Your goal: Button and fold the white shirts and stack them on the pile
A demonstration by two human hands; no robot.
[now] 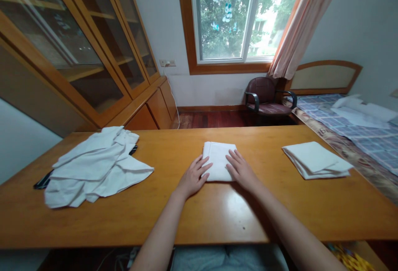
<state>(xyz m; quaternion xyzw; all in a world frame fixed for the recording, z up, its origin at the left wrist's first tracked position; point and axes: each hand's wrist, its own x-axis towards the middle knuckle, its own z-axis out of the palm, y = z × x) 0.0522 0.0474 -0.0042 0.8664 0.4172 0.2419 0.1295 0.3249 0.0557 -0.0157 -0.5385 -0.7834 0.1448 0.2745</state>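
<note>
A white cloth (219, 159), folded into a compact rectangle, lies flat in the middle of the wooden table (168, 217). My left hand (193, 175) rests along its left edge, fingers apart and fingertips on the fabric. On the right edge lies my right hand (241, 169), its fingers also spread over the cloth. Neither hand grips it. To the right sits a stack of folded white cloth (315, 159). A loose, crumpled heap of white cloth (96, 165) covers the left side, with dark striped fabric (43, 180) showing from under it.
Beyond the table stand a glass-door cabinet (102, 47) at left and a dark armchair (264, 96) below the window (230, 18). A bed (351, 125) with a checked sheet is at right. A white cable (173, 90) hangs from a wall socket.
</note>
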